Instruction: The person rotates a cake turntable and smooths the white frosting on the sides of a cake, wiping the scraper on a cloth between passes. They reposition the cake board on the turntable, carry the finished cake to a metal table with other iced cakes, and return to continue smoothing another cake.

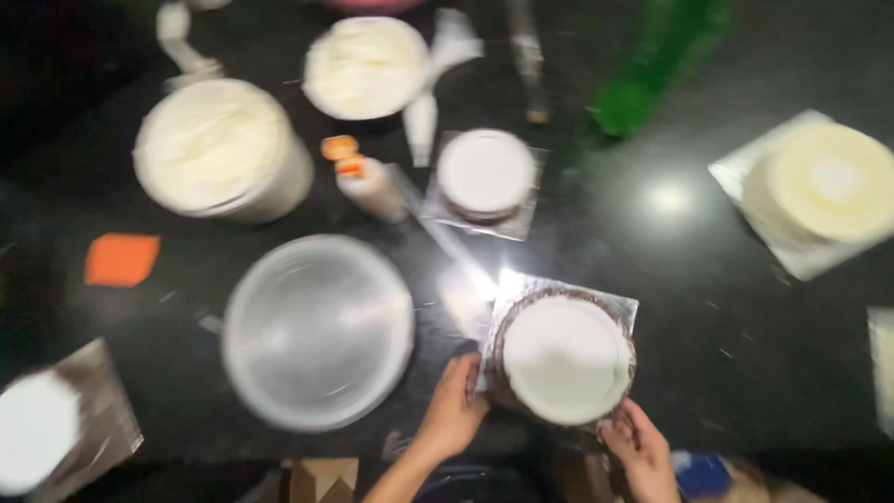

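A round dark cake topped with white cream (pixel 566 359) sits on a square silver board (pixel 615 305) near the front edge of the black counter. My left hand (pixel 456 407) grips the board's left edge beside the cake. At the cake's lower right, my right hand (pixel 641 449) touches the board's near edge with curled fingers. The picture is blurred by motion.
An empty metal bowl (pixel 318 331) stands left of the cake. Behind are a cream-filled tub (pixel 220 149), a cream bowl (pixel 366 67), a small bottle with an orange cap (pixel 365 180), a piping bag (pixel 430 88), a green bottle (pixel 656 70) and other cakes on boards (pixel 485 175) (pixel 827 184) (pixel 42 428). An orange scraper (pixel 122 259) lies left.
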